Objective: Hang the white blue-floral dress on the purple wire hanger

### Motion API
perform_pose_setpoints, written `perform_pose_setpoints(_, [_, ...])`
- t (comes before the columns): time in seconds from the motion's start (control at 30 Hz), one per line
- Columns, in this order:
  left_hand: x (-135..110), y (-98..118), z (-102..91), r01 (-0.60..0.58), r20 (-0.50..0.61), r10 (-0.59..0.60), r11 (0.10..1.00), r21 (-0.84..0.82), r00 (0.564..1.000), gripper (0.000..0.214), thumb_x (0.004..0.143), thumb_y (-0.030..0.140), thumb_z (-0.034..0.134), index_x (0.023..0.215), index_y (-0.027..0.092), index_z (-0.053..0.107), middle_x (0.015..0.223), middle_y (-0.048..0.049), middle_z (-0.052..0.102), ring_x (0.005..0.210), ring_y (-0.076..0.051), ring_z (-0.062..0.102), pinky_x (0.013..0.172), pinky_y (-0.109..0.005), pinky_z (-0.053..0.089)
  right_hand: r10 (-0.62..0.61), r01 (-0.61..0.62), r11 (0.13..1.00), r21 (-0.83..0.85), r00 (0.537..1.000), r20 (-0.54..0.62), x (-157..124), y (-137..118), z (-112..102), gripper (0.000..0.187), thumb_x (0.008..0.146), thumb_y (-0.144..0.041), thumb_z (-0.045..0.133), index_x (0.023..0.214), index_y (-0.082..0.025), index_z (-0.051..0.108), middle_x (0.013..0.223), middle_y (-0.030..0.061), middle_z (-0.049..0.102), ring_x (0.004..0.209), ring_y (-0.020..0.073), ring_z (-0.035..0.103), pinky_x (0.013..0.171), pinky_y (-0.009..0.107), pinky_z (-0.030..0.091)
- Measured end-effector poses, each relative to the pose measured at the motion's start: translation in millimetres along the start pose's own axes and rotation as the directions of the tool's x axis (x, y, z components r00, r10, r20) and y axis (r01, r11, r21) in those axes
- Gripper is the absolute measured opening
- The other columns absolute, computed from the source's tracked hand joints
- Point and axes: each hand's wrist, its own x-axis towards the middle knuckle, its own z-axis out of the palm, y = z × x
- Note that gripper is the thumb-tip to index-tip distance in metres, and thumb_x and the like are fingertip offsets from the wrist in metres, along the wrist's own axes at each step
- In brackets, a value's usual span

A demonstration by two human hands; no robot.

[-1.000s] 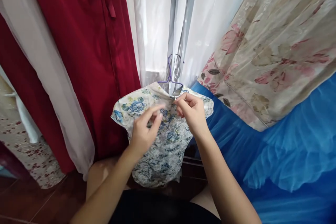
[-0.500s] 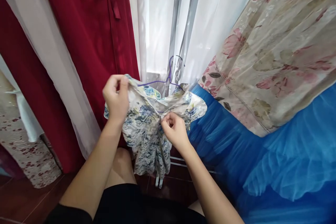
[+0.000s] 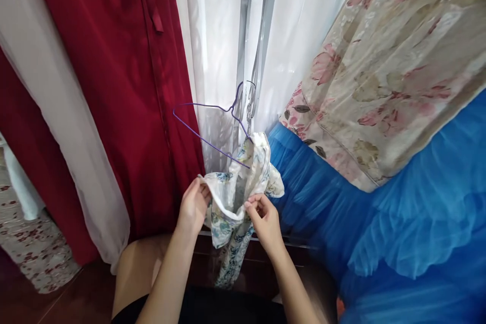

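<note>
A white dress point(image 3: 224, 228) with a blue and yellow floral print hangs by one shoulder from a purple wire hanger point(image 3: 205, 136). The hanger's left arm is bare; its right end goes into the garment. My left hand point(image 3: 194, 206) pinches the loose shoulder edge, below and left of the hanger. My right hand point(image 3: 262, 217) is closed on the neckline edge near the middle, thumb against fingers. Between both hands the pale inner edge sags in a curve. The dress's lower part hangs down between my knees.
The hanger hooks onto a clear chain-like holder point(image 3: 249, 101) beside grey straps. Dark red gowns point(image 3: 114, 86) and white fabric point(image 3: 212, 35) hang at left and behind. A floral dress point(image 3: 364, 86) and blue tulle point(image 3: 398, 212) fill the right. Dark reddish tiles point(image 3: 56, 298) lie below.
The dress's left shoulder has come off the hanger's left arm. My left hand has moved down and right with it; my right hand has shifted slightly down and right, still gripping the neckline.
</note>
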Motion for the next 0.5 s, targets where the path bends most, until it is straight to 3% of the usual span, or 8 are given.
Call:
perform_pose_setpoints(0.07, [-19.2,3.6,23.9,-0.042,0.176,0.019,0.991,0.128,0.984,0.026,0.082,0.042,0.077,0.087,0.018,0.069,0.088,-0.0037,0.071,0.082,-0.018,0.065,0.078,-0.028,0.051,-0.105,0.109,0.994,-0.026,0.986,0.129,-3.9,-8.2,-4.2,0.02,0.088,-0.037,0.067,0.101,-0.021,0.07,0.092,0.0047,0.067,0.088,0.0217,0.06,0.082,0.032,0.047])
perform_pose_setpoints(0.13, [-31.3,12.6,44.9,-0.208,0.391,0.053,0.907,0.366,0.919,0.021,0.09,0.04,0.07,0.093,0.019,0.073,0.089,-0.0042,0.069,0.084,-0.019,0.063,0.08,-0.029,0.049,-0.116,0.114,0.993,0.025,0.942,0.316,-6.8,-18.7,-4.0,0.021,0.09,-0.041,0.067,0.099,-0.022,0.072,0.102,0.0061,0.068,0.1,0.0245,0.06,0.092,0.035,0.046])
perform_pose_setpoints(0.23, [-36.8,22.2,57.7,-0.45,0.575,0.064,0.695,0.561,0.816,0.02,0.092,0.038,0.066,0.095,0.021,0.076,0.098,-0.0064,0.066,0.095,-0.022,0.062,0.091,-0.031,0.047,0.082,-0.17,0.977,0.126,0.853,0.515,-11.7,-27.4,-5.2,0.028,0.09,-0.046,0.069,0.081,-0.02,0.07,0.078,0.0022,0.064,0.078,0.0202,0.06,0.079,0.032,0.05])
perform_pose_setpoints(0.27, [-37.2,22.1,56.2,-0.457,0.606,0.025,0.682,0.571,0.795,0.022,0.093,0.04,0.064,0.098,0.022,0.076,0.104,-0.0073,0.066,0.101,-0.023,0.062,0.096,-0.032,0.046,0.156,-0.282,0.945,0.166,0.833,0.53,-13.0,-29.0,-8.6,0.029,0.088,-0.047,0.071,0.08,-0.019,0.069,0.072,0.0008,0.062,0.071,0.0181,0.058,0.072,0.03,0.049])
perform_pose_setpoints(0.33, [-39.9,16.3,46.4,-0.346,0.659,-0.169,0.742,0.574,0.733,0.031,0.097,0.046,0.056,0.112,0.024,0.073,0.114,-0.0082,0.066,0.111,-0.025,0.061,0.101,-0.034,0.045,0.255,-0.426,0.868,0.256,0.824,0.507,-13.4,-34.4,-22.3,0.031,0.082,-0.048,0.077,0.085,-0.018,0.07,0.07,-0.0004,0.062,0.064,0.0152,0.056,0.066,0.027,0.048])
perform_pose_setpoints(0.37, [-42.9,11.2,39.7,-0.263,0.686,-0.294,0.768,0.583,0.665,0.037,0.099,0.048,0.052,0.122,0.025,0.069,0.118,-0.0082,0.066,0.114,-0.026,0.061,0.102,-0.035,0.046,0.277,-0.454,0.846,0.279,0.822,0.497,-12.0,-39.4,-32.7,0.032,0.08,-0.048,0.079,0.087,-0.018,0.071,0.071,-0.0003,0.063,0.063,0.0144,0.056,0.065,0.026,0.048])
perform_pose_setpoints(0.43, [-52.4,-1.1,25.8,-0.178,0.722,-0.488,0.755,0.632,0.491,0.046,0.098,0.049,0.054,0.137,0.024,0.058,0.125,-0.0076,0.066,0.12,-0.026,0.06,0.103,-0.036,0.046,0.27,-0.448,0.867,0.22,0.792,0.548,-5.4,-54.7,-59.3,0.033,0.077,-0.046,0.082,0.085,-0.015,0.072,0.069,0.0002,0.064,0.061,0.0127,0.055,0.062,0.024,0.047])
perform_pose_setpoints(0.5, [-63.2,-11.7,14.7,-0.248,0.725,-0.579,0.691,0.679,0.373,0.047,0.092,0.044,0.065,0.133,0.022,0.06,0.125,-0.0064,0.067,0.117,-0.025,0.061,0.102,-0.034,0.046,0.222,-0.354,0.931,0.085,0.737,0.638,6.3,-75.1,-89.9,0.031,0.077,-0.042,0.083,0.077,-0.013,0.073,0.065,0.0008,0.063,0.057,0.0112,0.053,0.056,0.022,0.044])
